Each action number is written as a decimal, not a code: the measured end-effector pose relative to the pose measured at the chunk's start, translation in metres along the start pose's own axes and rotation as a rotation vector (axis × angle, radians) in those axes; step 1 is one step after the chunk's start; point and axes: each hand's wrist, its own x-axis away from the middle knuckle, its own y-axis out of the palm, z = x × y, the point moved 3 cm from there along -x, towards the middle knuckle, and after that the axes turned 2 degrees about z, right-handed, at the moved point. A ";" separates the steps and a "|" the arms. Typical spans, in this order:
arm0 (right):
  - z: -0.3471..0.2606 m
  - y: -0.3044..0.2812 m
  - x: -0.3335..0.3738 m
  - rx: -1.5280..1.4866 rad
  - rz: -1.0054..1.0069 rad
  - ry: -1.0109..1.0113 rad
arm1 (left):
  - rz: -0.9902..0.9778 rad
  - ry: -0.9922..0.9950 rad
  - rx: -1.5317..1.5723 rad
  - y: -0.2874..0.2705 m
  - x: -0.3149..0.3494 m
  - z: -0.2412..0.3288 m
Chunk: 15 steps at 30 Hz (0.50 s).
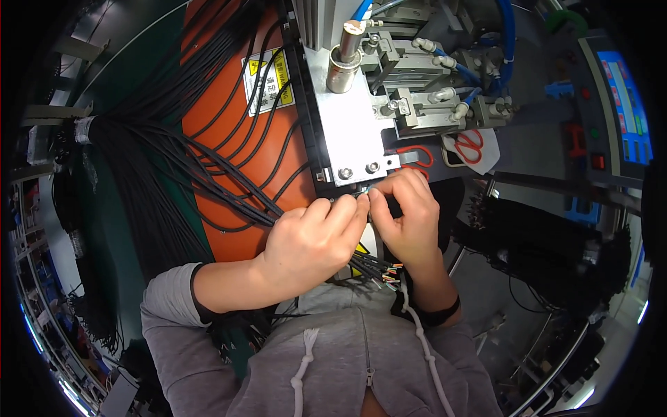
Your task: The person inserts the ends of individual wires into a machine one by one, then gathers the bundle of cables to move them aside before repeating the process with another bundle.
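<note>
My left hand (313, 233) is closed around a bundle of black cables (240, 203). The bundle comes in from the left and passes beneath the palm. Past the hand, the cut cable ends (389, 274) show thin wires in several colours. Its thumb and forefinger pinch at the front edge of a shiny metal plate (354, 132) on a bench machine. Fingertip to fingertip with it, my right hand (408, 215) is closed in a pinch at the same spot. Something small and thin lies between the fingertips, too hidden to name.
Black cables fan over an orange board (278, 177) bearing a warning label (269, 81). Pneumatic cylinders (424, 111) with blue hoses stand behind the plate. Red-handled scissors (469, 146) lie to the right, below a control screen (625, 104). Another black cable bundle (542, 243) hangs at right.
</note>
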 end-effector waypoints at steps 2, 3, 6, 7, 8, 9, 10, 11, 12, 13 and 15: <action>0.000 0.003 -0.001 0.037 -0.027 -0.015 | -0.011 -0.030 -0.015 0.002 0.000 0.000; 0.001 0.004 0.000 0.012 -0.005 -0.021 | -0.009 -0.034 -0.019 0.002 0.000 0.000; 0.006 0.008 0.003 -0.041 0.041 -0.029 | -0.010 -0.040 -0.027 0.004 0.000 0.000; 0.009 0.010 0.004 -0.123 0.037 0.065 | 0.003 -0.036 -0.016 0.004 0.000 -0.001; 0.013 0.012 0.006 -0.204 0.033 0.160 | 0.016 -0.031 -0.005 0.004 0.000 -0.002; 0.017 0.014 0.008 -0.286 0.029 0.254 | 0.028 -0.026 0.006 0.004 -0.001 -0.003; 0.021 0.016 0.011 -0.288 0.031 0.256 | 0.025 -0.023 0.005 0.005 -0.001 -0.005; 0.029 0.021 0.014 -0.455 0.002 0.385 | 0.046 -0.020 0.013 0.005 -0.002 -0.007; 0.034 0.025 0.015 -0.622 -0.028 0.512 | 0.068 -0.016 0.021 0.006 -0.004 -0.009; 0.037 0.028 0.016 -0.787 -0.058 0.638 | 0.091 -0.011 0.029 0.005 -0.004 -0.011; 0.032 0.027 0.017 -0.671 -0.004 0.535 | 0.102 -0.013 0.049 0.004 -0.005 -0.013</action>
